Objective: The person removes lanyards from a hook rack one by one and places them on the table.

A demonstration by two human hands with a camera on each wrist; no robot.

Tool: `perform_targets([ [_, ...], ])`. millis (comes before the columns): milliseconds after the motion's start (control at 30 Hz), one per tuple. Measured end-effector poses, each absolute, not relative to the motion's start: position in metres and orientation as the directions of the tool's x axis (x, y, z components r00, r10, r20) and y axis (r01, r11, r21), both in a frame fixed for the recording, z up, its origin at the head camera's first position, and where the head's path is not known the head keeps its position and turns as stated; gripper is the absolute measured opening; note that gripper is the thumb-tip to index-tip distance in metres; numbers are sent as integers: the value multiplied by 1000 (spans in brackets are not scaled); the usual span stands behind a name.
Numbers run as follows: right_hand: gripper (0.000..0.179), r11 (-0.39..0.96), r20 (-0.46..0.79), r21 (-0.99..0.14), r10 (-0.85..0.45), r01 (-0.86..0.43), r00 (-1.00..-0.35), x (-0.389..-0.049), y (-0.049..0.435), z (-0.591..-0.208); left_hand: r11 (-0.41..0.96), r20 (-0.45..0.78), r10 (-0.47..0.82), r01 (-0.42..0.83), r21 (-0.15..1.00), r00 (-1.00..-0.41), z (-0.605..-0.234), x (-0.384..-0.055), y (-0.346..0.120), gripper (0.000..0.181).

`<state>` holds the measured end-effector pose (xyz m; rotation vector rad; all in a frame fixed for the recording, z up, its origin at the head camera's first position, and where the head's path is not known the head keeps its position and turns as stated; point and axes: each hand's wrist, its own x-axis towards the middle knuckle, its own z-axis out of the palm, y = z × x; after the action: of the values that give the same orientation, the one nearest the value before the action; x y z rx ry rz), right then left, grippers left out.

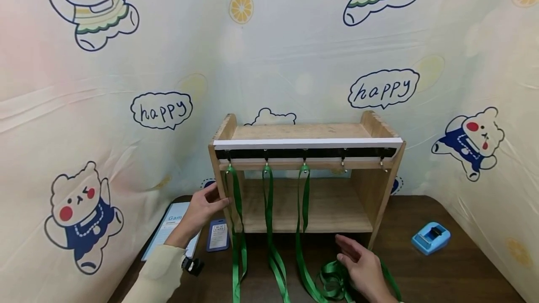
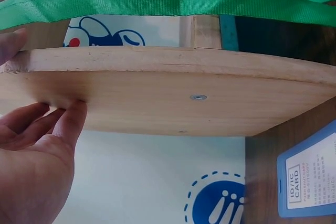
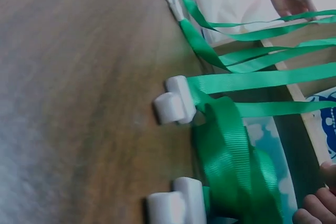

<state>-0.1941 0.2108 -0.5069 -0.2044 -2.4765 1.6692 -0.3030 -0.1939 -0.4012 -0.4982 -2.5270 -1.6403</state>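
Observation:
A small wooden shelf (image 1: 303, 205) stands on the dark table, with a row of metal hooks along its front rail. My left hand (image 1: 202, 212) holds its left side panel (image 2: 142, 87), thumb at the front edge and fingertips against the outer face. Three green lanyards (image 1: 269, 209) hang from the left and middle hooks, their lower ends reaching the tabletop. Two hooks (image 1: 343, 162) at the right carry nothing. More green lanyard (image 1: 334, 279) lies bundled before the shelf. Just right of that bundle is my right hand (image 1: 364, 265), fingers loosely extended toward the shelf's lower right.
A blue-framed ID card holder (image 1: 218, 235) and a printed sheet (image 1: 170, 221) lie left of the shelf. At right sits a blue tape dispenser (image 1: 431, 237). Cartoon-printed cloth (image 1: 294, 60) rises behind and at both sides. White plastic clips (image 3: 178, 100) end the lanyards.

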Motion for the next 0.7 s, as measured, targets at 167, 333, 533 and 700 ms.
perform_targets([
  [167,45,273,11,-961,184,40,-983,-193,211,-497,372,238,224,308,876,-945,-402,-304,-194,62],
  [333,45,195,32,-981,170,1,-985,-192,213,-486,374,253,227,324,869,-940,-404,-305,-194,61],
  [533,40,148,83,-987,141,-62,-986,-192,217,-474,370,262,227,332,868,-938,-405,-307,-193,60],
  [700,34,166,134,-980,131,-112,-982,-189,220,-465,383,274,225,343,858,-935,-403,-307,-193,58],
])
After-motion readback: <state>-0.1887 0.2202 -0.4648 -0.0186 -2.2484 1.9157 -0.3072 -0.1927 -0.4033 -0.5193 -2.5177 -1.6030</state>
